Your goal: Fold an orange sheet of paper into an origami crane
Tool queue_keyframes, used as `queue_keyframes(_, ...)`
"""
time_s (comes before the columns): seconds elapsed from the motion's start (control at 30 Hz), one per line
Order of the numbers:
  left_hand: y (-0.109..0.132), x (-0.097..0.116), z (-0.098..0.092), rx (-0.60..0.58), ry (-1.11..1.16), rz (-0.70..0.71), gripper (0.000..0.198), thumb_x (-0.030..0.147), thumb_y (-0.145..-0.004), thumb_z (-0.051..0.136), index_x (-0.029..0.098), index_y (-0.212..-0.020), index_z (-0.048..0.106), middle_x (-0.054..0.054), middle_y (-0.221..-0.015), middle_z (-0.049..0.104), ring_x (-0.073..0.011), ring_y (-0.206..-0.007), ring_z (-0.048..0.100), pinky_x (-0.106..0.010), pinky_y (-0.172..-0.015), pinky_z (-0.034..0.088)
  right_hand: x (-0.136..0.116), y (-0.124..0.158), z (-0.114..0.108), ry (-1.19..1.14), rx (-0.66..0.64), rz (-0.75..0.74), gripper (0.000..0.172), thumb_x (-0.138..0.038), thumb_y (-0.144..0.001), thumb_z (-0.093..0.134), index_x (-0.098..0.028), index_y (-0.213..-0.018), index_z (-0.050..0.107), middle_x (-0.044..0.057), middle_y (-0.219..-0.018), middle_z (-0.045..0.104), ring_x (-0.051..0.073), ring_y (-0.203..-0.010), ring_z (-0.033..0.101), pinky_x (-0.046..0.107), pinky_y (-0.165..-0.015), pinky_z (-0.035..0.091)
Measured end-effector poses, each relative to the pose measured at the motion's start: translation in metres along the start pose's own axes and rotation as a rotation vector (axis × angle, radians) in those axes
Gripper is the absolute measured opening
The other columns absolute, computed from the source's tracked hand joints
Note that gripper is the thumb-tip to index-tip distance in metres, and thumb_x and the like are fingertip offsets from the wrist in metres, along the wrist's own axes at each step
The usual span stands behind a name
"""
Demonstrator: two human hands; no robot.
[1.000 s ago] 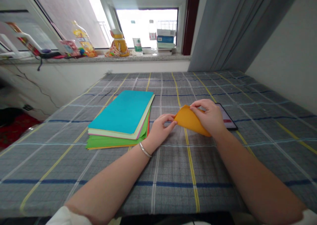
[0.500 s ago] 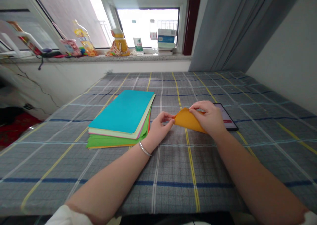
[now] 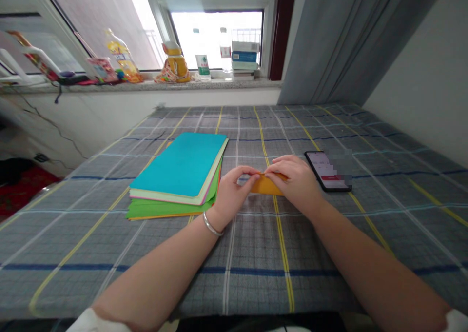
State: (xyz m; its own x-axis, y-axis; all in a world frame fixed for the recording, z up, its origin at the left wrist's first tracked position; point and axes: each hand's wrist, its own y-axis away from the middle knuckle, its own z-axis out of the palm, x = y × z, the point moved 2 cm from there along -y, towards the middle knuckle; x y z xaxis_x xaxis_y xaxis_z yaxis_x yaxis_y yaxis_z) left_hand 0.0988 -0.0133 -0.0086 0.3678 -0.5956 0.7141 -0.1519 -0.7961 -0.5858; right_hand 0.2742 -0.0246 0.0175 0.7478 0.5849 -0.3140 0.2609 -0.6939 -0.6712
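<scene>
Stack of teal, pale green and green paper sheets [image 3: 179,168] on grey plaid cloth cover [image 3: 109,244], just beside left hand [image 3: 234,193], silver bangle [image 3: 211,224] on wrist. Both hands closed in pinch on orange paper [image 3: 266,185] between them, now narrow flattened strip, earlier broad curved flap. Right hand [image 3: 294,183] now clear of black smartphone [image 3: 327,171], lying just beside it, screen partly blurred.
</scene>
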Motion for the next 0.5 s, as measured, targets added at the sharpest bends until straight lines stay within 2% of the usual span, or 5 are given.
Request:
queue_keyframes(0.17,-0.0002,-0.0033,0.0005,0.022,-0.065,-0.003,0.006,0.025,-0.085,0.065,0.021,-0.082,0.069,-0.001,-0.084,0.072,-0.0176,-0.083,0.065,-0.033,-0.083,0.051,0.0002,0.0014,0.0026,0.003,0.030,-0.002,0.008,-0.022,-0.083,0.067,-0.024,-0.077,0.072,0.001,-0.079,0.074,0.021,-0.092,0.065,0.036,-0.087,0.047)
queue_keyframes(0.33,0.0002,-0.0039,0.0006,0.009,-0.077,-0.045,0.009,0.028,-0.085,0.064,0.023,-0.083,0.071,-0.001,-0.085,0.073,-0.0177,-0.084,0.066,-0.032,-0.084,0.052,0.0012,0.0021,0.0039,0.003,0.005,0.027,0.008,-0.026,-0.084,0.066,-0.026,-0.078,0.072,0.001,-0.081,0.073,0.021,-0.093,0.064,0.037,-0.087,0.047)
queue_keyframes(0.5,0.0003,-0.0052,0.0001,0.009,-0.033,-0.069,0.009,0.028,-0.084,0.065,0.023,-0.084,0.072,-0.002,-0.087,0.073,-0.0174,-0.084,0.066,-0.030,-0.082,0.053,0.0006,0.0018,0.0053,0.004,-0.019,0.034,0.010,-0.028,-0.085,0.064,-0.025,-0.080,0.072,0.002,-0.084,0.073,0.020,-0.087,0.064,0.035,-0.085,0.047)
